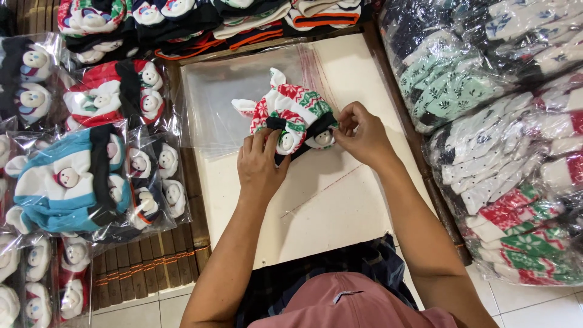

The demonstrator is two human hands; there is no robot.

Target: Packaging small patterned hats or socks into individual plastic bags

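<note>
Red, white and green knitted socks (290,112) with snowman faces, pinched by left hand (260,165) and right hand (362,136) mid-board (340,212).

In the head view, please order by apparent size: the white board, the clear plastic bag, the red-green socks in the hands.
1. white board
2. clear plastic bag
3. red-green socks, gripped by left hand and right hand

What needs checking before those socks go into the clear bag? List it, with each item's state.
1. Left hand gripping the sock bundle: ok.
2. Right hand pinching the bundle's right edge: ok.
3. Pile of clear bags flat on the white board, right behind the bundle: ok.
4. Top bag's mouth open: cannot tell.
5. Bundle inside a bag: not ok, it lies outside.
</note>
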